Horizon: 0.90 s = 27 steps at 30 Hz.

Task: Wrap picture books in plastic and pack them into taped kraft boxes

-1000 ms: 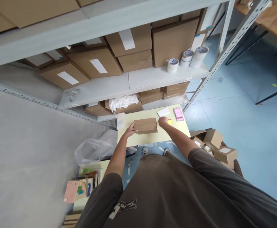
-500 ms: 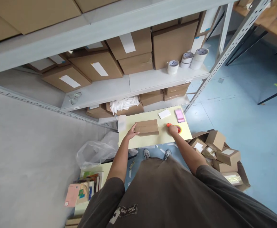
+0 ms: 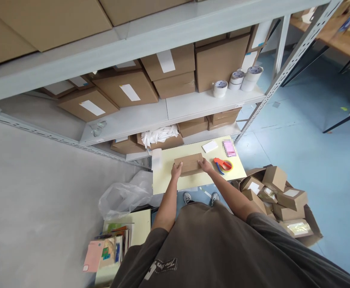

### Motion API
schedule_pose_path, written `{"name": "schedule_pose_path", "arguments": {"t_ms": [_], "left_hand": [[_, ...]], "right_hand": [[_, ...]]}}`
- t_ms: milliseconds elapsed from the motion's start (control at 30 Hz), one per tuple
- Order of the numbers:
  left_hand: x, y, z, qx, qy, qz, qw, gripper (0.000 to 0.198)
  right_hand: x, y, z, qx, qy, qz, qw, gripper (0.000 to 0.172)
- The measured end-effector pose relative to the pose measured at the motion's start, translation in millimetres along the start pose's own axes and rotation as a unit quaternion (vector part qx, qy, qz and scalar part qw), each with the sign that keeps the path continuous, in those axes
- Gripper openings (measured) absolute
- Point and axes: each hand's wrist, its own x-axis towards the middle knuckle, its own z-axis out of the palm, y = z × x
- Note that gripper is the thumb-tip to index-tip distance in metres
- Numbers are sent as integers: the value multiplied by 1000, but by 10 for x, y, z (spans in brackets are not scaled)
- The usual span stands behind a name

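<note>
A small brown cardboard box (image 3: 189, 164) is between my two hands over the pale yellow table (image 3: 165, 185). My left hand (image 3: 176, 169) grips its left end, thumb on top. At the right end, my right hand (image 3: 205, 165) is closed on the box in the same way. To the right of that hand lies a tape dispenser (image 3: 223, 165) with an orange-red body, a blue part and a roll of tape, touched by neither hand. Behind it on the table are a white card-like block (image 3: 210, 146) and a pink item (image 3: 229, 148), which is blurred out.
A grey metal shelf (image 3: 151, 110) with cardboard boxes and white tape rolls (image 3: 220, 89) rises behind the table. On the floor to the right stands a large carton (image 3: 314, 228) full of small boxes. Left are a clear plastic bag (image 3: 125, 196) and a stack of books (image 3: 111, 246).
My right hand has let go of the tape dispenser, which now lies on the table, and has moved left onto the box. Both hands now hold the box.
</note>
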Motion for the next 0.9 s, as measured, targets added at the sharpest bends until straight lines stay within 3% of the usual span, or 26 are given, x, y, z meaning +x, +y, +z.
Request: {"name": "schedule_pose_path", "arguments": {"t_ms": [133, 267, 400, 500, 667, 800, 900], "left_hand": [[1, 69, -108, -38, -3, 28, 999, 50], [8, 151, -250, -224, -23, 111, 968, 60], [-2, 81, -165, -312, 10, 110, 944, 62], [-62, -126, 66, -298, 18, 42, 954, 73], [-206, -450, 439, -167, -55, -40, 984, 81], [-175, -406, 480, -110, -82, -42, 990, 78], [-93, -225, 380, -150, -72, 21, 986, 73]], "right_hand": [[-74, -69, -7, 4, 29, 21, 999, 56], [-135, -90, -76, 112, 68, -85, 988, 62], [-111, -17, -143, 146, 68, -79, 984, 67], [-103, 138, -95, 135, 93, -42, 986, 69], [-173, 419, 65, 27, 58, 10, 998, 70], [-183, 405, 67, 3, 56, 5, 998, 69], [-137, 272, -41, 48, 72, -22, 996, 63]]}}
